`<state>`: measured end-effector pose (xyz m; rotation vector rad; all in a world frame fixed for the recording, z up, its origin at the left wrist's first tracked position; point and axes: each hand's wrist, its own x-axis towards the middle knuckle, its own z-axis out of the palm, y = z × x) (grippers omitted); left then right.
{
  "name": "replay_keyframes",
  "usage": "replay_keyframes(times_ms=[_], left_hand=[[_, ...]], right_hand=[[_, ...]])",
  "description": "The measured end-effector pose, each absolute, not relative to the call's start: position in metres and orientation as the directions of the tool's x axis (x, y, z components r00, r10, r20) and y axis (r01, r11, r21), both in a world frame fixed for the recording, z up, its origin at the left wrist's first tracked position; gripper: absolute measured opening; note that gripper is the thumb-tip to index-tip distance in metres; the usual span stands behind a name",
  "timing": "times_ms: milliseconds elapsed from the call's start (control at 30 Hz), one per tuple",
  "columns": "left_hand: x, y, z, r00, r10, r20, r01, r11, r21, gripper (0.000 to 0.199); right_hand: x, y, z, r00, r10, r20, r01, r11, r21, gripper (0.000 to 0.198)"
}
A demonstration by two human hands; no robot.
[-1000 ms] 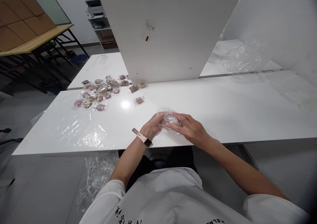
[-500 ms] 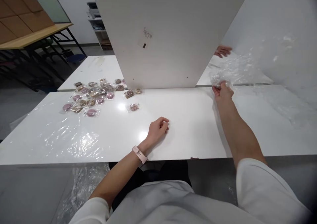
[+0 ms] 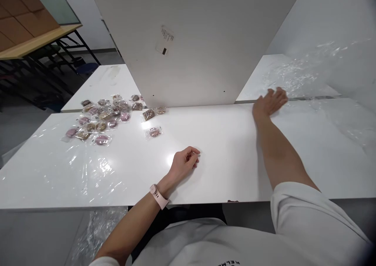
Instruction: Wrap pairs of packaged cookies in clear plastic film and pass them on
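My left hand [image 3: 184,163] rests on the white table [image 3: 223,152], its fingers loosely curled inward with nothing seen in them. A pale pink watch band [image 3: 159,196] circles that wrist. Farther right, my right hand [image 3: 269,102] is open with fingers spread, over the table's far edge beside crumpled clear plastic film [image 3: 296,78]. The right hand appears to grip nothing. One small wrapped cookie [image 3: 154,132] lies alone, left of and beyond my left hand. A pile of individually wrapped cookies [image 3: 101,125], pinkish and brown, spreads over the table's left part.
A tall white panel [image 3: 190,54] bearing a small label stands upright at the table's far edge. Clear film [image 3: 85,172] covers the left front of the table. At far left, cardboard boxes [image 3: 32,17] stand on a wooden-topped table [image 3: 44,40].
My right hand has let go of the clear plastic and spread its fingers; the film has shifted right and away. Another person's hand behind the panel has gone from view. My left hand stays nearly still.
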<state>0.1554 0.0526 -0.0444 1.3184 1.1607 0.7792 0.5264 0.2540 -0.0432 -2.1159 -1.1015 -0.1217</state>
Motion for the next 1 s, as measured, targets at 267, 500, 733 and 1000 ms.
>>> replay_keyframes(times_ms=[267,500,733,1000], left_hand=[[0.156,0.054,-0.047,0.292,0.946,-0.141,0.19,0.087,0.978,0.011],[0.158,0.046,-0.036,0.135,0.985,0.109,0.238,-0.139,0.961,0.015],[0.15,-0.006,-0.021,0.432,0.75,0.501,0.422,-0.659,0.623,0.024],[0.106,-0.015,-0.047,0.761,0.639,0.114,0.603,-0.761,0.238,0.048]], right_hand=[[0.573,0.13,-0.054,0.572,0.792,0.212,0.774,-0.436,-0.46,0.028],[0.413,-0.046,-0.061,0.038,0.954,0.299,0.963,0.045,-0.267,0.041],[0.309,-0.095,0.005,-0.358,0.823,0.442,0.579,0.567,-0.586,0.024],[0.481,0.052,-0.053,0.064,0.889,0.452,0.94,0.098,-0.326,0.044]])
